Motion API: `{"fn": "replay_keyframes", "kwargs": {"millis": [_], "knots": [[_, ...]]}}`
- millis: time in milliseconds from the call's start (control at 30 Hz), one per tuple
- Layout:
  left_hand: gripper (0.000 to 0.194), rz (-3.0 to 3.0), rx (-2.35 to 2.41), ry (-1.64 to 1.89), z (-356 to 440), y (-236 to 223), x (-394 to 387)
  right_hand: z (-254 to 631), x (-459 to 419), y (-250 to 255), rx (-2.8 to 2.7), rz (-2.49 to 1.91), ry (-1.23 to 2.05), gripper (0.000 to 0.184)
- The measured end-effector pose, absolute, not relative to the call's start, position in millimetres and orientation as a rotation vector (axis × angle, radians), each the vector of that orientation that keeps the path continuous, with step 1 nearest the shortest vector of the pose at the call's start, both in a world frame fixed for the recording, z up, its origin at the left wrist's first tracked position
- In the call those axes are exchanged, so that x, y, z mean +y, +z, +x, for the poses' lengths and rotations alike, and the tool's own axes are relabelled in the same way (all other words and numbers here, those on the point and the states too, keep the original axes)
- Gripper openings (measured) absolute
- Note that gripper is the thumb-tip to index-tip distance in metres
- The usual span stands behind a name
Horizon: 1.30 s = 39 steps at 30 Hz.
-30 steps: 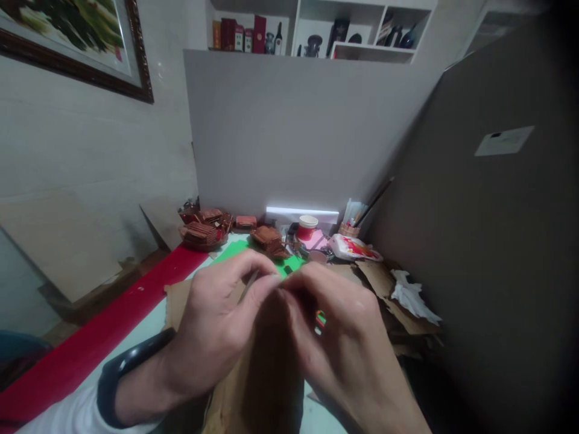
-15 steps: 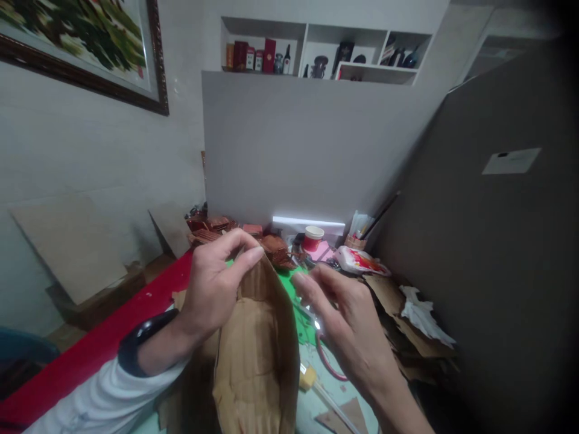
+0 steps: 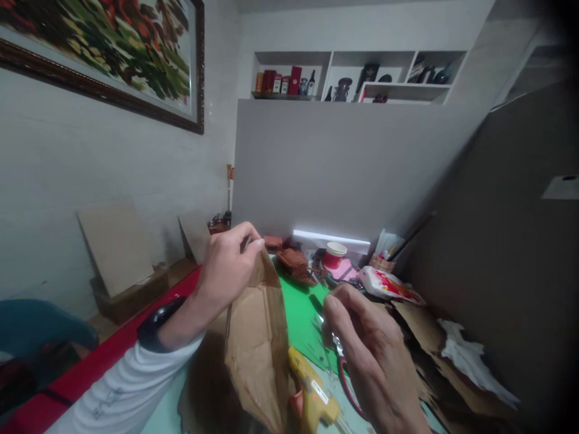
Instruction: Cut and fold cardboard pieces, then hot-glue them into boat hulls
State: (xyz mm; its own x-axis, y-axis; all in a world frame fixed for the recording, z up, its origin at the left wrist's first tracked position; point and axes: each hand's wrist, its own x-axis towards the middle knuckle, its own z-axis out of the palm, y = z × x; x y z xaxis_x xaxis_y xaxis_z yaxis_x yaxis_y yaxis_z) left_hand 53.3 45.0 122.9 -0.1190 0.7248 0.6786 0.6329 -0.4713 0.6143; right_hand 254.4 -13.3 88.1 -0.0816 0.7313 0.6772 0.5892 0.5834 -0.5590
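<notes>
My left hand (image 3: 228, 262) pinches the top corner of a large brown cardboard piece (image 3: 257, 343) and holds it upright over the table. A black band sits on that wrist above a white sleeve. To the right, my right hand (image 3: 371, 349) hovers apart from the cardboard with its fingers curled loosely; whether anything is in them is hidden. Under it lie scissors with red handles (image 3: 344, 380) on the green cutting mat (image 3: 301, 319). A yellow glue gun (image 3: 312, 395) lies just right of the cardboard's lower edge.
Brown model pieces (image 3: 296, 265), a red paper cup (image 3: 335, 255), a pink pad and a printed bag (image 3: 384, 284) crowd the table's back. Cardboard scraps (image 3: 429, 337) and white tissue (image 3: 474, 361) lie right. Grey partitions (image 3: 344, 163) enclose the back and right. A red strip (image 3: 90, 367) edges the left.
My hands have come apart: the left lifted the cardboard up and left, the right let go and drew back to the right. The view swung left, baring the glue gun.
</notes>
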Motion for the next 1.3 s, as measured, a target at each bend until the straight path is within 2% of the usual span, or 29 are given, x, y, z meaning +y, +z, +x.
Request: {"fn": "replay_keyframes", "kwargs": {"millis": [233, 367, 567, 800, 933, 1000, 1133, 1200, 1300], "knots": [[0.016, 2.02, 1.624, 1.665, 46.4, 125.9, 48.7, 247.2, -16.5, 78.7, -1.783, -1.017, 0.293, 0.03], [0.016, 1.996, 1.596, 1.658, 44.5, 126.5, 50.4, 244.3, -16.5, 79.5, -1.814, -1.022, 0.298, 0.032], [0.016, 1.909, 1.477, 1.653, 38.2, 126.0, 54.9, 244.7, -12.4, 76.7, -1.791, -1.001, 0.182, 0.048], [0.017, 1.785, 1.256, 1.554, 40.6, 132.6, 49.7, 246.4, -10.4, 68.0, -1.621, -0.923, 0.016, 0.046], [0.017, 1.778, 1.202, 1.543, 46.4, 132.4, 44.4, 248.2, -12.7, 73.7, -1.669, -0.936, 0.239, 0.005], [0.017, 1.806, 1.194, 1.57, 50.9, 129.2, 42.1, 247.2, -14.0, 75.9, -1.696, -0.94, 0.457, 0.022], [0.016, 1.9, 1.203, 1.663, 63.8, 119.4, 33.6, 238.2, -16.0, 75.7, -1.654, -1.027, 0.748, 0.03], [0.016, 1.964, 1.181, 1.682, 70.6, 115.0, 27.5, 232.6, -15.0, 74.1, -1.672, -1.034, 0.754, 0.033], [0.016, 2.064, 1.124, 1.696, 77.8, 110.8, 18.9, 228.0, -10.7, 71.2, -1.714, -1.018, 0.67, 0.027]]}}
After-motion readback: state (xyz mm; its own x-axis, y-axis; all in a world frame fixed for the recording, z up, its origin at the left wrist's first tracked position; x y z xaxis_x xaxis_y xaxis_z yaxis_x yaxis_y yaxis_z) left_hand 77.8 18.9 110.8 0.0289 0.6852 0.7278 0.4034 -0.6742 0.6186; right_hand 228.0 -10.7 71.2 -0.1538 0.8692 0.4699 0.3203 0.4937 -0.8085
